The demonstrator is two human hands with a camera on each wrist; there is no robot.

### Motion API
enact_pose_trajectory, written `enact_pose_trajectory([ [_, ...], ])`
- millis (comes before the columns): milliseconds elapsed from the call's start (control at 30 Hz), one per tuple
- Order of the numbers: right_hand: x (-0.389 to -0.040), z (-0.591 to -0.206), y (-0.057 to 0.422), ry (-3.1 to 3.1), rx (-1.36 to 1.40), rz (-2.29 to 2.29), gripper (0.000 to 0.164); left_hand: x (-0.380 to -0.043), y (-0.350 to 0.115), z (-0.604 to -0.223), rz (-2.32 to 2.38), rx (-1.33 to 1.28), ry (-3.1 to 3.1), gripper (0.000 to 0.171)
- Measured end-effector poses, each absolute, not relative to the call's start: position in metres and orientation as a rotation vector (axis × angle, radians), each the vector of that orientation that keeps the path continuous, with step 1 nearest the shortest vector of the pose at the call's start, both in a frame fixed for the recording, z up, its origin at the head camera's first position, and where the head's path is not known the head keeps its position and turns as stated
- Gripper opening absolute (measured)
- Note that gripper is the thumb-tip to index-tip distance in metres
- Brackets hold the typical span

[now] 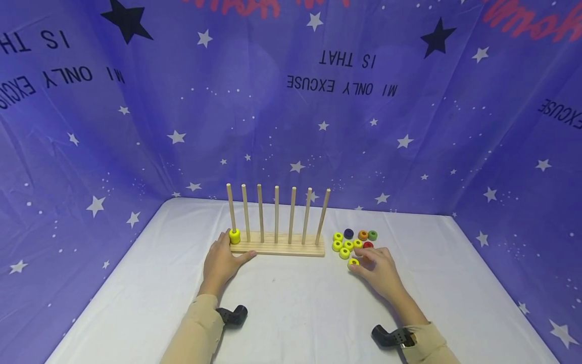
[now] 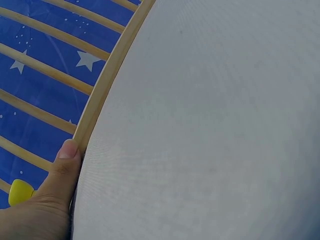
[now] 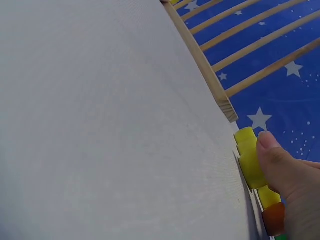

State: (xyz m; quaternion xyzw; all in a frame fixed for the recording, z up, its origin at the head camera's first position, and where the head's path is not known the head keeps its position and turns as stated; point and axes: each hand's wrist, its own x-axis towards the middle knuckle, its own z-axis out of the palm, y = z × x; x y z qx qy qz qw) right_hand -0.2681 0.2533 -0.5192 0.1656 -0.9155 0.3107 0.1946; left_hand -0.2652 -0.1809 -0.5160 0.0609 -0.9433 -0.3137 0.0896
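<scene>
A wooden peg stand point(image 1: 282, 248) has a row of several upright pegs on a flat base. Yellow beads point(image 1: 234, 236) sit low on its leftmost peg. My left hand point(image 1: 224, 263) holds the base at its left end, the thumb along the front edge; its other fingers are partly hidden. To the right of the stand, my right hand point(image 1: 379, 273) pinches a yellow bead point(image 1: 353, 262) between thumb and fingers, close to the tabletop. In the right wrist view the thumb covers part of that yellow bead point(image 3: 251, 170).
Beyond the right hand lie several loose yellow beads point(image 1: 337, 245), with a dark blue bead point(image 1: 348, 233), an orange bead point(image 1: 362, 235), a green bead point(image 1: 373, 235) and a partly hidden red bead point(image 1: 368, 245). A white cloth point(image 1: 291, 308) covers the table; a purple star-patterned curtain point(image 1: 273, 111) surrounds it.
</scene>
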Motion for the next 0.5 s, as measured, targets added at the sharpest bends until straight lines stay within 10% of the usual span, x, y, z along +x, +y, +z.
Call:
enact_pose_trajectory([
  [500, -0.2628, -0.5246, 0.2524, -2.643, 0.426, 0.765, 0.049, -0.2665, -0.1818, -0.5178, -0.935, 0.184, -2.813, 0.114],
])
